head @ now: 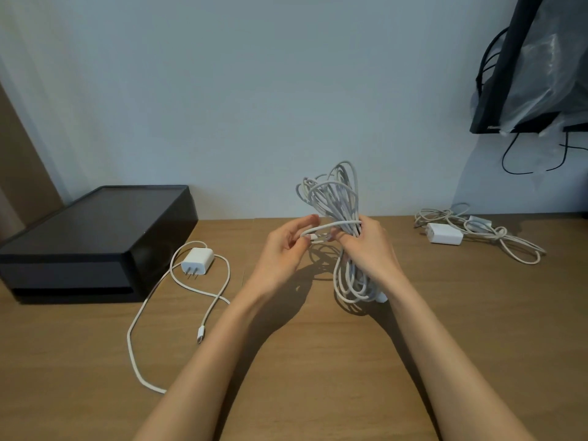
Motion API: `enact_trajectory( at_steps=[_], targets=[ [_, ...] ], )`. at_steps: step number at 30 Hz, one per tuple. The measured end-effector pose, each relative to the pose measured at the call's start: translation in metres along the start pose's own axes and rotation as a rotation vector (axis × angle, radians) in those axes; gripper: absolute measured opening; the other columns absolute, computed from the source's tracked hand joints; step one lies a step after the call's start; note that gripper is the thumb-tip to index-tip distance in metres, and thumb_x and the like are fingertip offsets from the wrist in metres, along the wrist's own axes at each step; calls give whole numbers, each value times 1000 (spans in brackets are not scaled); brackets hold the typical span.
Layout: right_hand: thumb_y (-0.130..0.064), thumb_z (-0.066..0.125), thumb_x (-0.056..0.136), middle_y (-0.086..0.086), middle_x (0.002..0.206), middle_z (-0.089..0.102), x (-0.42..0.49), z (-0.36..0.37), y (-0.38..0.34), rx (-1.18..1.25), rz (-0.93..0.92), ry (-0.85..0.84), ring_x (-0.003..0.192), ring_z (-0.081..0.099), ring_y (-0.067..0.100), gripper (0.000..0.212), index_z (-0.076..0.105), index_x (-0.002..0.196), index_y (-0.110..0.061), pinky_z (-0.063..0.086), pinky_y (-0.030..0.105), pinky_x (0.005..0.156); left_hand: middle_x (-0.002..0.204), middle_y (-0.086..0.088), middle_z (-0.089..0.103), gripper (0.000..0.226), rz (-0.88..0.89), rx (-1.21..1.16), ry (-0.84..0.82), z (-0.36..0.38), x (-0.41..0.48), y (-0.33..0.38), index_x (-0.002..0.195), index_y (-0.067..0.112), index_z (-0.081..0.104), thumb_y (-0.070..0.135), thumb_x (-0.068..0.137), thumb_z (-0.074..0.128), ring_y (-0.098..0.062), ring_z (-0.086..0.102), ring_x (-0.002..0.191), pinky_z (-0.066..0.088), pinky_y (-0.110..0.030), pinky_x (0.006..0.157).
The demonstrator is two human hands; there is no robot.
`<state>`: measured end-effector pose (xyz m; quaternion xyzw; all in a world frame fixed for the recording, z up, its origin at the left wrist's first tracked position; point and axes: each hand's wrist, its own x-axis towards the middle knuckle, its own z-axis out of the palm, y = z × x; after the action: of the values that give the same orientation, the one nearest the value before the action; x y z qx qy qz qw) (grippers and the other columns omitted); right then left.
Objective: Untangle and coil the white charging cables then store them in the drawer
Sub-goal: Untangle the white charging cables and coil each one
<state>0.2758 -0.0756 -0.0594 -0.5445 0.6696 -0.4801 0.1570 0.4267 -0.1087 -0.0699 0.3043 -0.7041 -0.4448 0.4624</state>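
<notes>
White cable bundle (342, 198), looped long, is what I see gripped round its middle by the right hand (370, 248), held upright just above the centre of the wooden table (318, 370). The left hand (284, 249) pinches the bundle's loose end, which crosses the loops. Left of the hands lies a plug charger (195, 261) with its slack lead, and beyond it the black drawer box (95, 240). At the far right sits another tangled cable (496, 237) with an adapter.

White cables (337, 198), white charger (197, 261), black drawer box (95, 237), brown woodgrain table (318, 361).
</notes>
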Motion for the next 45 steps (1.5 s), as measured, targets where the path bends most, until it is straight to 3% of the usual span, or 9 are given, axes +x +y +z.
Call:
enact_trajectory(
  at_steps=[5,8,14,17,20,26,32,36,45],
  targets=[
    [-19,61,92,-9,63,60,0,-4,-1,152,6,-112,53,51,5,6,65,94,-23,37,23,54,107,-3,70,24,-36,-222,-13,-10,3,3,111,12,63,0,93,51,-12,65,105,51,-21,90],
    [-14,60,92,14,71,63,0,-7,-2,249,20,-185,44,47,5,4,63,92,-16,39,22,49,95,-6,74,18,-129,-431,40,-13,2,5,100,10,66,0,88,57,-12,69,96,55,-21,81],
    [-10,59,93,29,85,66,-2,-16,-4,319,-8,-350,45,43,14,5,59,96,-8,40,21,46,92,0,74,22,-312,-602,-66,-20,0,9,103,8,65,6,81,60,-6,69,84,56,-21,78],
    [-13,61,92,34,88,63,-2,-16,-4,266,-34,-380,46,45,16,3,62,91,-10,40,28,48,86,1,74,21,-266,-426,54,-18,0,6,102,12,69,11,81,67,-6,68,78,56,-20,71],
    [-15,61,92,20,88,69,0,-14,-3,216,-48,-321,45,48,10,3,61,90,-17,43,27,49,79,-3,72,13,-147,-127,254,-16,0,3,88,17,74,15,76,77,-8,62,66,53,-17,63],
    [-18,64,89,2,67,64,4,-6,-1,93,-31,-233,42,51,2,3,64,90,-15,46,29,55,70,3,70,21,-125,344,209,-6,-2,-1,82,16,71,37,83,68,-9,66,65,52,-23,62],
    [-16,64,87,-2,62,61,3,-2,-3,17,8,-178,44,55,6,7,66,92,-11,43,20,46,62,2,70,15,-169,270,83,-6,-3,-2,89,10,64,23,86,68,-9,66,56,59,-33,68],
    [-18,63,88,-7,68,64,3,-3,-9,-73,-14,-154,53,57,10,8,60,95,-16,43,24,53,65,4,70,37,-128,276,119,-7,-5,4,116,10,58,21,83,71,-2,66,58,52,-13,58],
    [-12,53,91,4,80,65,11,-23,-11,-201,39,-184,61,56,16,17,44,105,-9,47,36,58,66,0,72,17,-62,291,130,-18,-4,10,101,15,70,22,86,68,-3,66,59,54,-15,71]
  ],
)
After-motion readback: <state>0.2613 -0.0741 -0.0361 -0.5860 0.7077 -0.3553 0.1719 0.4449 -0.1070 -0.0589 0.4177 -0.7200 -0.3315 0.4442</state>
